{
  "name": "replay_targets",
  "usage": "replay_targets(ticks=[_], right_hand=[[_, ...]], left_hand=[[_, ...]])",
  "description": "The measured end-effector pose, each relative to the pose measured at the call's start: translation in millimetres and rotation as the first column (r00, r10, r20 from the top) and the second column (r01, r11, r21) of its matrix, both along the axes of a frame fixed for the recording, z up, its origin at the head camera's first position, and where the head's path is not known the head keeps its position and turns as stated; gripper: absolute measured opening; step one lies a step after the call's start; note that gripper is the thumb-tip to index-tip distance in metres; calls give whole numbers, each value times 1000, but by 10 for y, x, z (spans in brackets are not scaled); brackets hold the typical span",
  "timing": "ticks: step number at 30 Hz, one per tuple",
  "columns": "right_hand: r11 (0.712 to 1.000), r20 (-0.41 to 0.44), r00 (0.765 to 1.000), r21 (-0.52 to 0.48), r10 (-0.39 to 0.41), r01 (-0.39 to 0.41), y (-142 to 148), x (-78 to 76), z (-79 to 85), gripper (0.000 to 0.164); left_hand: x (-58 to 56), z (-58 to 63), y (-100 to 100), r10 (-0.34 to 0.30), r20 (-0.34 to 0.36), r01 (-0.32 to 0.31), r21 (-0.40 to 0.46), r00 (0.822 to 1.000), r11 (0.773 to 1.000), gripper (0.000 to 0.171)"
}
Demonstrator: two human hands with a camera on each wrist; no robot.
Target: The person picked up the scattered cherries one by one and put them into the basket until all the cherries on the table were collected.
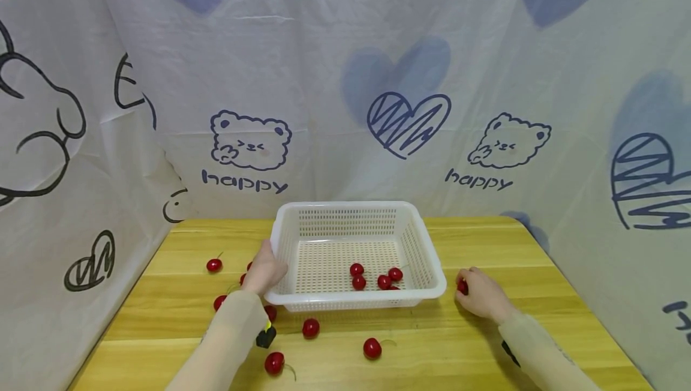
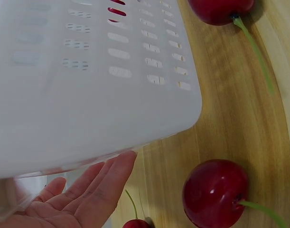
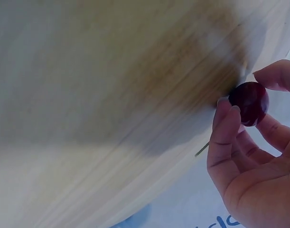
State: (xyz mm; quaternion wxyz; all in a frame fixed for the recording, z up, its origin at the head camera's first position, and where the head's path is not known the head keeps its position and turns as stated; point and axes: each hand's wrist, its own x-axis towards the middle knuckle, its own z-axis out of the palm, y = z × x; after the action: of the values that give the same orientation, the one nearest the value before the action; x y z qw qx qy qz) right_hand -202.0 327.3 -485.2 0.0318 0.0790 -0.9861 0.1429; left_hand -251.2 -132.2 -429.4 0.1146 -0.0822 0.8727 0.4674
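A white plastic basket (image 1: pixel 353 304) with slotted walls sits mid-table, several cherries (image 1: pixel 358 282) inside toward its right front. My left hand (image 1: pixel 264 271) grips the basket's left rim; in the left wrist view its fingers (image 2: pixel 99 190) lie along the outside wall. To the right of the basket, my right hand (image 1: pixel 483 294) holds one cherry (image 3: pixel 249 103) low over the wooden table, its curled fingers and thumb around the fruit. A thin stem shows beside those fingers in the right wrist view.
Loose cherries lie on the wooden table (image 1: pixel 442 355): one cherry (image 1: pixel 214 265) at the far left, several around my left forearm, and another cherry (image 1: pixel 372 348) in front of the basket. A printed white cloth (image 1: pixel 329 79) hangs behind and at both sides.
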Motion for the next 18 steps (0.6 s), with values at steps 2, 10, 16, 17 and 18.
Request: replay_targets(ticks=[2,10,16,17,18], right_hand=[[1000,-3,1000,-3,-2,2,-6,4,2,18],[999,3,1000,-42,-20,20,-22,12,29,18],[996,7,1000,-91,-16,16,-45,17,92,19],[995,2,1000,-100,-12,13,-51,17,106,19],[994,-8,1000,-105,-10,9,-59,18,119,19]], left_hand=[[-1,1,2,0,0,0,0,1000,1000,65],[-7,-10,6,-1,-1,1,-5,1000,1000,64],[3,-4,2,-6,-9,6,-11,1000,1000,64],[5,-2,0,-6,-8,6,-13,1000,1000,64],[3,-3,-2,-6,-8,6,-14,1000,1000,64]])
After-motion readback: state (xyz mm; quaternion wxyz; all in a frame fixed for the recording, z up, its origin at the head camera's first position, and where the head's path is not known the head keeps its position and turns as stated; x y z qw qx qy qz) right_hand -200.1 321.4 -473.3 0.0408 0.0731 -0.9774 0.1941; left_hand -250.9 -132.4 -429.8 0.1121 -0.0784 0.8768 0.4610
